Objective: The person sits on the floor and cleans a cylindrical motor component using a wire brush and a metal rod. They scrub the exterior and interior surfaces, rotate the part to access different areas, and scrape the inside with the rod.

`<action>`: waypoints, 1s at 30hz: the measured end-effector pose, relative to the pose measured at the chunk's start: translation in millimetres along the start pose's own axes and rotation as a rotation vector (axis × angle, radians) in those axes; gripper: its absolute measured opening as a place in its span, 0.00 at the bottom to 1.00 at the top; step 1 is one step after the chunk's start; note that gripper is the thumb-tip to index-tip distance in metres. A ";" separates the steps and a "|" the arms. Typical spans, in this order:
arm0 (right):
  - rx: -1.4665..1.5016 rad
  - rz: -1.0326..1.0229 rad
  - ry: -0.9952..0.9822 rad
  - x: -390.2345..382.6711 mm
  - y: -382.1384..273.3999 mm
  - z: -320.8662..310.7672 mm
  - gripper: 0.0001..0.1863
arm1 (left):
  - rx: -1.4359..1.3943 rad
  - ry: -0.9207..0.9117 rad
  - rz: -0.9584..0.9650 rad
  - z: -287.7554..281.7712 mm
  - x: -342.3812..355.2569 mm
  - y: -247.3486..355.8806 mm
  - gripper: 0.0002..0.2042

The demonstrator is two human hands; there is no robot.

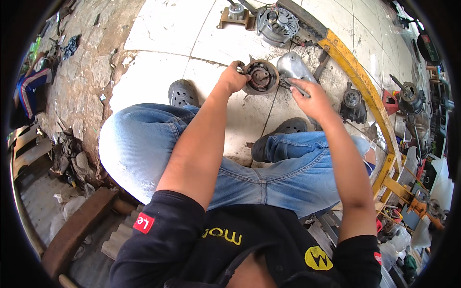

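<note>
A round, rust-brown motor housing (260, 78) is tilted so its open end faces up, with dark and coppery parts inside. My left hand (234, 78) grips its left rim, thumb over the edge and fingers behind. On the other side, my right hand (309, 98) is closed around a slim grey metal tool (298, 89). The tool's head is close to the housing's right rim; whether it touches I cannot tell, and its exact kind is unclear. Just behind the right hand lies a smooth silver metal casing (294, 66) on the tiles.
An alternator (277, 25) and a brown bracket with a round metal part (235, 17) sit farther off. A yellow metal frame (367, 79) curves along the right, beside a dark motor part (353, 102). Tools and parts crowd the far right; rough stone ground (91, 77) is left.
</note>
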State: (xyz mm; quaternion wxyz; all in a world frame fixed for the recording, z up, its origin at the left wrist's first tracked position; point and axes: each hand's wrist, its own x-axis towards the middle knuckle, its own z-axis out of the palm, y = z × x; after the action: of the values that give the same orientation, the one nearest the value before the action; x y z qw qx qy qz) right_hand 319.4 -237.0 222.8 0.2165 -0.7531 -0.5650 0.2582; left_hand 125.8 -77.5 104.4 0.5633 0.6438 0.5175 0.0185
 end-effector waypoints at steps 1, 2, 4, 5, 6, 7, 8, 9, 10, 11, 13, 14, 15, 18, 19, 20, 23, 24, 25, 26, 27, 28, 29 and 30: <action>0.010 -0.026 0.029 -4.4 1.6 6.2 0.16 | 0.003 0.000 -0.004 2.1 1.4 -0.4 0.34; 0.036 0.023 0.021 -9.3 2.8 8.5 0.17 | 0.007 0.000 -0.007 4.8 3.8 0.2 0.34; 0.041 -0.010 0.032 -4.1 -5.8 16.3 0.17 | 0.041 0.001 -0.027 -1.2 -5.8 9.3 0.35; 0.041 -0.022 0.042 -1.7 -4.8 19.0 0.17 | 0.027 -0.007 -0.046 -2.1 -7.7 9.9 0.35; 0.002 -0.035 0.028 0.1 -1.1 21.2 0.18 | 0.012 -0.016 -0.059 -3.6 -6.7 11.7 0.35; 0.012 -0.059 -0.051 -3.5 1.3 21.4 0.17 | -0.003 -0.024 -0.072 -4.1 -5.4 12.1 0.35; 0.022 -0.084 -0.130 -8.2 2.3 21.3 0.17 | 0.009 -0.028 -0.072 -1.8 -3.7 8.7 0.35; 0.033 -0.117 -0.209 -9.3 -1.6 19.3 0.17 | 0.005 -0.026 -0.064 -1.4 -3.0 6.9 0.35; 0.046 -0.096 -0.221 -11.4 -8.6 17.0 0.17 | 0.002 -0.023 -0.056 -1.1 -2.6 4.8 0.35; 0.072 -0.061 -0.154 -10.2 -13.2 13.9 0.17 | -0.002 -0.020 -0.049 -1.2 -1.6 3.1 0.35; 0.126 0.016 -0.019 -10.3 -16.1 11.4 0.17 | 0.011 -0.008 -0.030 0.8 -1.2 4.1 0.35; 0.122 0.018 0.005 -8.2 -11.9 11.9 0.17 | 0.018 -0.002 -0.021 1.4 -0.9 4.5 0.35; 0.119 0.025 0.032 -5.6 -5.9 11.7 0.17 | 0.012 -0.010 -0.021 2.2 -1.1 5.9 0.36; 0.077 0.039 -0.133 -10.0 -6.2 15.9 0.17 | 0.000 -0.010 -0.017 -0.1 -0.2 6.5 0.36; 0.059 0.039 -0.234 -11.8 -16.1 18.0 0.17 | -0.002 0.001 -0.016 -0.5 1.0 0.3 0.36; 0.036 0.073 -0.246 -12.2 -28.4 16.2 0.17 | -0.003 0.013 -0.016 -1.3 2.6 -5.5 0.36; 0.148 0.055 -0.057 -10.5 -12.8 18.0 0.18 | -0.030 -0.027 -0.038 1.2 3.7 -0.3 0.36; 0.120 -0.001 0.102 -6.9 -5.7 20.2 0.18 | -0.031 -0.024 -0.041 2.4 4.6 -0.7 0.36; 0.047 0.025 0.007 -9.7 -1.7 24.1 0.18 | -0.033 -0.020 -0.044 3.5 5.8 -0.7 0.36; -0.027 0.051 -0.088 -13.6 0.9 27.4 0.18 | -0.034 -0.016 -0.047 4.3 6.4 -1.0 0.35; -0.102 0.075 -0.184 -16.6 0.9 28.3 0.18 | -0.024 -0.013 -0.035 3.8 6.2 -1.1 0.35; -0.077 0.161 -0.411 -20.4 -25.7 22.6 0.17 | -0.013 -0.012 -0.022 3.4 5.3 -1.7 0.35; 0.025 0.056 -0.394 -28.9 -18.4 39.7 0.16 | -0.002 -0.011 -0.009 3.3 5.4 -1.4 0.35; 0.106 0.039 -0.322 -28.7 -24.2 40.9 0.15 | -0.008 -0.001 0.000 3.4 6.2 -4.2 0.35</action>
State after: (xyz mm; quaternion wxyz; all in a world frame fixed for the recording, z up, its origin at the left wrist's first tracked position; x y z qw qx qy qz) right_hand 269.0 -256.8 210.2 0.1576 -0.7003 -0.5633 0.4093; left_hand 128.0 -76.3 96.5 0.5660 0.6418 0.5171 0.0204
